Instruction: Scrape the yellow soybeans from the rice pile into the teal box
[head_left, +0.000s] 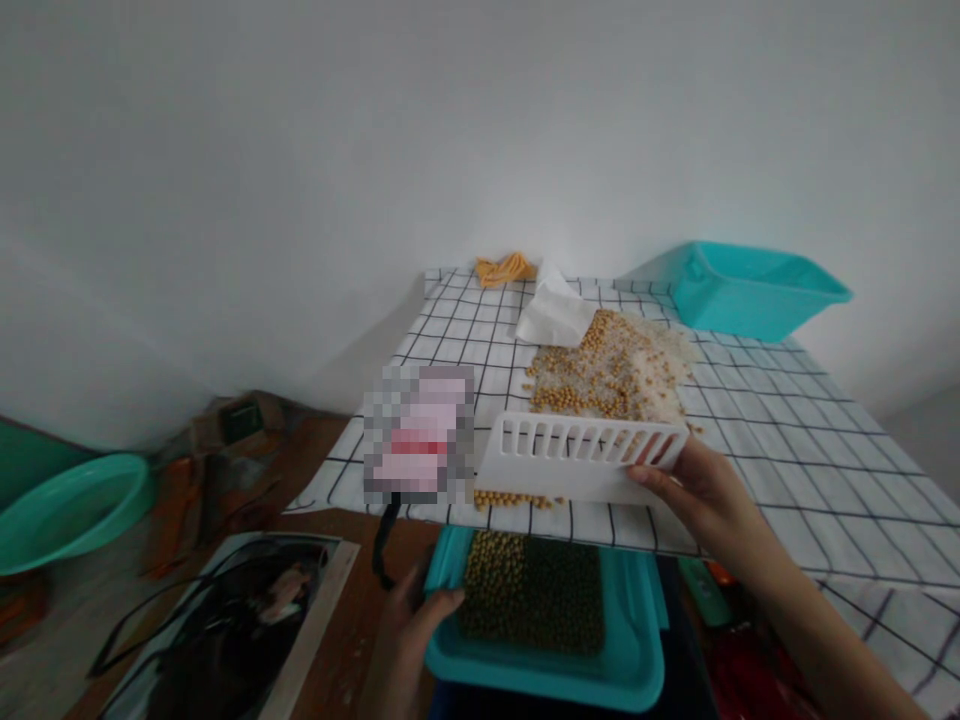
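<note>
My right hand [701, 495] grips the right end of a white slotted plastic basket [559, 482], thumb in front. The basket stands on edge on the checked tablecloth. Below its lower edge, yellow soybeans [517, 499] lie along the table's front edge. Behind it spreads a heap of soybeans mixed with whitish grains [619, 370]. Just under the table edge, my left hand [414, 622] holds a teal plastic tray [555, 685] by its left rim, thumb over the top. Yellowish beans [495, 568] and small dark green beans [566, 600] fill part of that tray.
A teal bin [757, 300] stands at the back right. White paper [555, 310] and an orange cloth [505, 269] lie at the back. A pixelated pinkish object [420, 430] with a black strap lies at left. A green basin [75, 515] and an open box [247, 620] are lower left.
</note>
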